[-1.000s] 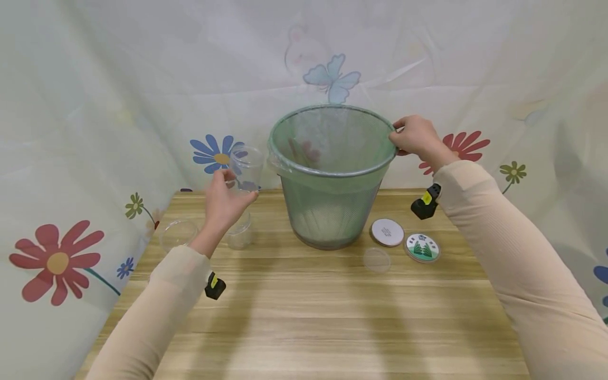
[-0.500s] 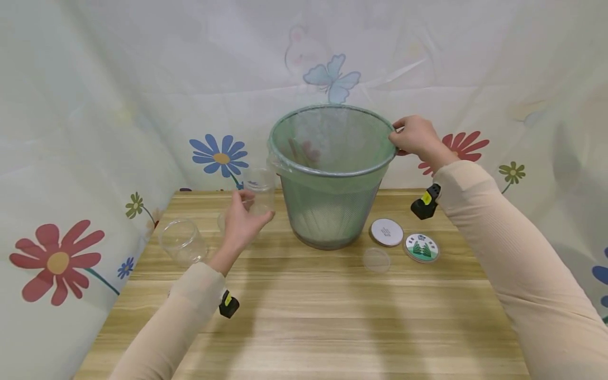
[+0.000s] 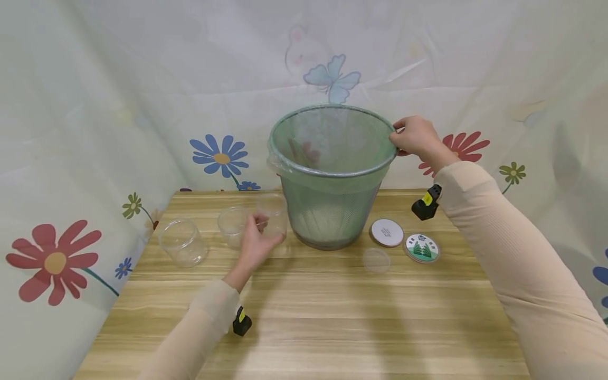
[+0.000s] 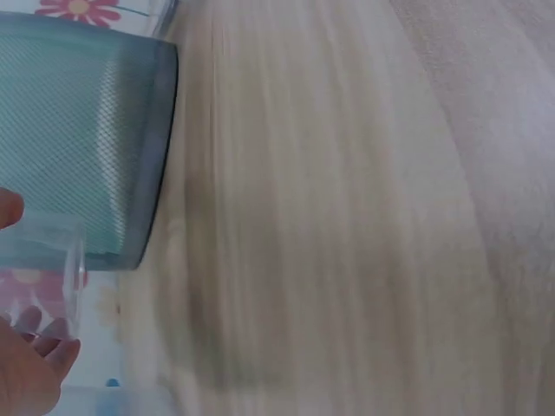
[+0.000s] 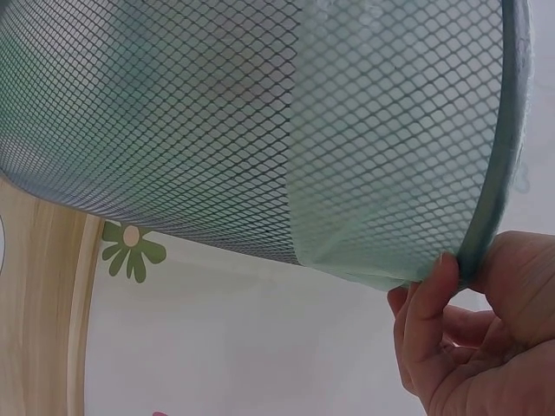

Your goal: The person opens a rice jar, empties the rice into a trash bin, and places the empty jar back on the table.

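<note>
In the head view my left hand [image 3: 258, 243] grips a clear plastic jar [image 3: 274, 219], left of the mesh wastebasket [image 3: 332, 206]. The left wrist view has this same jar [image 4: 39, 260] between thumb and fingers, in front of the basket's side; whether its base touches the table I cannot tell. My right hand [image 3: 415, 137] pinches the basket's right rim, where a thin green bin liner [image 5: 390, 130] is folded over the edge. Behind the left hand stands a second clear jar [image 3: 233, 224], partly hidden. A third clear jar [image 3: 182, 243] is farther left.
Right of the basket lie a white round lid [image 3: 387, 232], a green-and-white printed round lid [image 3: 422, 248] and a clear disc [image 3: 377, 260]. All stand on a wooden table [image 3: 309, 316]. A flowered curtain [image 3: 157, 105] hangs behind and at the sides.
The left hand has brought its jar down and to the right, from above the other jars to low beside the basket. My right hand stays on the rim.
</note>
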Tool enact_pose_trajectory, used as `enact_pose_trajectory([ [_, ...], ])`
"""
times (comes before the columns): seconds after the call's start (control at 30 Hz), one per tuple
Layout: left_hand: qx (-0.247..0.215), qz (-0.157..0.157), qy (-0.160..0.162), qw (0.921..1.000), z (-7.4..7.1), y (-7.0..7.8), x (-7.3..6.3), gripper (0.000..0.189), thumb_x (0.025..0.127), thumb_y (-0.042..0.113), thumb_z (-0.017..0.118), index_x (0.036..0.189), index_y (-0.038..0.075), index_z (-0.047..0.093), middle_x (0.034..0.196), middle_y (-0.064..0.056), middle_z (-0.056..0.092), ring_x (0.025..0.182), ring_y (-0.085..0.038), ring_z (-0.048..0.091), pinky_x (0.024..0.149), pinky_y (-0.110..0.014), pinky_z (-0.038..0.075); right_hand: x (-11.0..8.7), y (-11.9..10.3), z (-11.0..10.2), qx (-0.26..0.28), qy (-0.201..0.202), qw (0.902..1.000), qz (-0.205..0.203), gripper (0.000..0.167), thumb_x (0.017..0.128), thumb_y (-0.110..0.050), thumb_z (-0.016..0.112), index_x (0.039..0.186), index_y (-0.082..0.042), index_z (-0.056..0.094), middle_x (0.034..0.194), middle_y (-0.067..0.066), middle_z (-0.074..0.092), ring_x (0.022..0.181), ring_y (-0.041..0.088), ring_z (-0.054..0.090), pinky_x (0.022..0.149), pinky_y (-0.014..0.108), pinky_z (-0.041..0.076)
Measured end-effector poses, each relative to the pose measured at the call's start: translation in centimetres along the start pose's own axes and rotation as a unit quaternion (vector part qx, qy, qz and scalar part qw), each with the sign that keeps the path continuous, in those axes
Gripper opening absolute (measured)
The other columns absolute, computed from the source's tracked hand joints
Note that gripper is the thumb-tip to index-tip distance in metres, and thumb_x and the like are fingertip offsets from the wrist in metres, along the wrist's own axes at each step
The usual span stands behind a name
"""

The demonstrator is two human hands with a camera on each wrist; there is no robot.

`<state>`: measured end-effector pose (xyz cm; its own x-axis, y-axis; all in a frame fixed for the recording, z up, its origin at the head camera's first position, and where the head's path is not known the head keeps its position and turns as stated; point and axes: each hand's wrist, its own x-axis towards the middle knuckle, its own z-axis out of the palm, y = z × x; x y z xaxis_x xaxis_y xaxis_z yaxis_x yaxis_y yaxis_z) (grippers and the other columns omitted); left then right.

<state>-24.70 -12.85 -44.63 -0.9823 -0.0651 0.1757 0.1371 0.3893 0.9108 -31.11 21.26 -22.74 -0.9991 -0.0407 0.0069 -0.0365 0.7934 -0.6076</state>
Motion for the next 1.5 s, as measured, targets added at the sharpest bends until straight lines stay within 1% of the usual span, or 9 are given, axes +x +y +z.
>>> enact_pose_trajectory([
  [0.17,-0.01,-0.008,-0.007,0.9999,0.8,-1.4,-0.1,0.062,0.068,0.012,0.078,0.116,0.002,0.04,0.121,-0.019,0.049,0.119,-0.039,0.047,0.101,-0.047,0.038,0.0,0.1,0.0,-0.002,0.003,1.0,0.0,0.05,0.089,-0.015,0.04,0.133,0.009,0.039,0.115,0.028,0.056,0.058,0.0,0.057,0.058,0.019,0.053],
  [0.37,0.007,-0.013,-0.01,0.9998,1.6,-2.6,-0.3,0.063,0.068,0.01,0.078,0.116,0.001,0.038,0.121,-0.022,0.049,0.118,-0.039,0.048,0.1,-0.045,0.039,0.0,0.2,0.1,-0.005,0.0,1.0,0.003,0.051,0.09,-0.016,0.04,0.134,0.009,0.038,0.116,0.027,0.056,0.059,0.001,0.058,0.059,0.019,0.053],
  [0.73,0.032,-0.02,-0.009,0.9993,1.7,-3.9,-0.3,0.062,0.068,0.012,0.077,0.115,0.001,0.038,0.121,-0.022,0.051,0.118,-0.035,0.049,0.099,-0.043,0.041,0.2,0.3,0.3,0.0,0.007,1.0,-0.003,0.05,0.09,-0.015,0.041,0.134,0.008,0.039,0.116,0.028,0.055,0.058,0.0,0.057,0.06,0.021,0.054],
  [0.87,0.037,-0.013,-0.006,0.9992,1.6,-4.2,-0.3,0.059,0.067,0.013,0.078,0.11,0.002,0.039,0.117,-0.022,0.053,0.117,-0.036,0.051,0.099,-0.043,0.041,0.1,0.2,0.3,0.004,0.006,1.0,-0.003,0.05,0.089,-0.015,0.041,0.134,0.008,0.039,0.116,0.027,0.055,0.058,0.001,0.057,0.06,0.021,0.054],
  [1.03,0.045,0.008,-0.004,0.9989,1.7,-4.3,-0.2,0.053,0.066,0.013,0.079,0.102,0.007,0.041,0.114,-0.013,0.053,0.115,-0.033,0.052,0.098,-0.043,0.042,0.2,0.2,0.2,0.005,0.005,1.0,-0.002,0.05,0.089,-0.015,0.041,0.134,0.008,0.039,0.117,0.027,0.055,0.058,0.0,0.057,0.06,0.02,0.054],
  [1.13,0.053,0.013,-0.009,0.9985,1.6,-4.4,-0.1,0.052,0.066,0.013,0.079,0.102,0.008,0.041,0.116,-0.011,0.052,0.116,-0.032,0.051,0.098,-0.042,0.041,0.2,0.3,0.2,0.004,0.005,1.0,-0.003,0.05,0.089,-0.015,0.041,0.133,0.008,0.04,0.117,0.027,0.055,0.058,0.0,0.057,0.06,0.02,0.054],
  [1.33,0.059,0.004,-0.016,0.9981,1.4,-4.4,-0.3,0.057,0.066,0.012,0.079,0.108,0.006,0.042,0.119,-0.019,0.054,0.117,-0.034,0.05,0.1,-0.042,0.04,0.3,0.5,0.3,0.011,0.003,0.9999,-0.005,0.05,0.09,-0.017,0.04,0.134,0.007,0.039,0.118,0.028,0.055,0.058,0.0,0.058,0.061,0.021,0.055],
  [1.43,0.061,0.0,-0.019,0.9979,1.3,-4.3,-0.4,0.061,0.066,0.014,0.079,0.113,0.003,0.042,0.119,-0.024,0.053,0.117,-0.036,0.049,0.1,-0.043,0.039,0.3,0.5,0.3,0.011,0.002,0.9999,-0.008,0.051,0.093,-0.021,0.041,0.135,0.006,0.038,0.119,0.028,0.054,0.059,0.0,0.058,0.061,0.022,0.055],
  [1.5,0.053,-0.003,-0.025,0.9983,1.2,-4.2,-0.4,0.064,0.067,0.014,0.079,0.118,0.0,0.041,0.123,-0.025,0.051,0.119,-0.037,0.047,0.102,-0.043,0.038,0.3,0.7,0.3,0.009,0.003,0.9999,-0.013,0.051,0.095,-0.025,0.04,0.135,0.006,0.038,0.117,0.027,0.056,0.06,0.0,0.058,0.062,0.022,0.055],
])
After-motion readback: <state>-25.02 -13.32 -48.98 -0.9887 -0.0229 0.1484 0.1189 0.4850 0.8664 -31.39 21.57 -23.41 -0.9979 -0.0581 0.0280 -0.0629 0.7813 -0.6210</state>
